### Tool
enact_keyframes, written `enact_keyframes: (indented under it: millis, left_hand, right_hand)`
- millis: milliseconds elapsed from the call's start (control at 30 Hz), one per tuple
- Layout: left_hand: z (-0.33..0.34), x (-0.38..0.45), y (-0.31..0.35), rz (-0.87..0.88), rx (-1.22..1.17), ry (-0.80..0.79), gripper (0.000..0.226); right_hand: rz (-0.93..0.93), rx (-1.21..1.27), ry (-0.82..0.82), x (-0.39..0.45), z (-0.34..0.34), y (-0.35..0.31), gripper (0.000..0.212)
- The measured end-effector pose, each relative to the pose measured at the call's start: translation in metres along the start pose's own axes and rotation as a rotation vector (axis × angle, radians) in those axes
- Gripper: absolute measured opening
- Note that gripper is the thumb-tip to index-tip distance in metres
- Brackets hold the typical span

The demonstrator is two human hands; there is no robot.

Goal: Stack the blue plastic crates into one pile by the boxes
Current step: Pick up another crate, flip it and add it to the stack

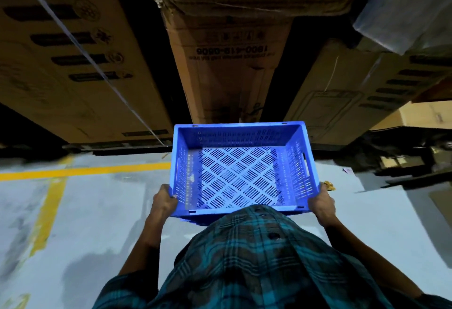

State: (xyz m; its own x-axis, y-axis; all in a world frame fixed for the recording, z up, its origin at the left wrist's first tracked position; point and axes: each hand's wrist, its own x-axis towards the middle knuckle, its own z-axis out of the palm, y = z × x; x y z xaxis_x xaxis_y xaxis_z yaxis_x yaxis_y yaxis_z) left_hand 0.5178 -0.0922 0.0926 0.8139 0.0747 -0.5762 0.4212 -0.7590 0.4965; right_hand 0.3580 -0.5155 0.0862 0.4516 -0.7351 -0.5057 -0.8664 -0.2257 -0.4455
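Head view: you hold one blue perforated plastic crate (242,169) in the centre of the frame, open side up, nothing inside, its slotted diamond-pattern floor fully visible. Your left hand (163,201) is clamped on the near left corner, fingers wrapped over the rim; your right hand (322,205) is clamped on the near right corner the same way. The crate's near edge sits against your teal plaid shirt (256,259), lower centre. Just under that near edge a sliver of more blue plastic shows; cannot tell whether it is a second crate or this one's base.

Tall brown cardboard boxes (227,64) fill the upper frame, printed with handling symbols, one row left, one centre, one right; the crate's far edge overlaps the centre one. A thin pale strap (80,47) runs diagonally across the upper left box. The grey concrete floor (102,211) fills the lower left, with yellow painted lines (85,169) at mid left. A small gold-coloured scrap (329,184) lies on the floor just beside your right hand.
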Motion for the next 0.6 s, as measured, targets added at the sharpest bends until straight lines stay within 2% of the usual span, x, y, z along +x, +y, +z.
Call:
enact_keyframes:
  millis: [133, 300, 600]
  left_hand:
    - [0.000, -0.004, -0.014, 0.033, 0.004, -0.033, 0.027]
    - [0.001, -0.008, -0.022, 0.076, -0.023, -0.045, 0.031]
    - [0.021, -0.029, -0.025, 0.064, 0.062, 0.097, 0.031]
  right_hand:
    - [0.037, -0.009, 0.018, 0.003, 0.005, 0.007, 0.046]
    - [0.040, 0.034, 0.052, -0.003, 0.011, 0.012, 0.053]
    - [0.040, 0.123, 0.151, -0.038, 0.025, 0.012, 0.060]
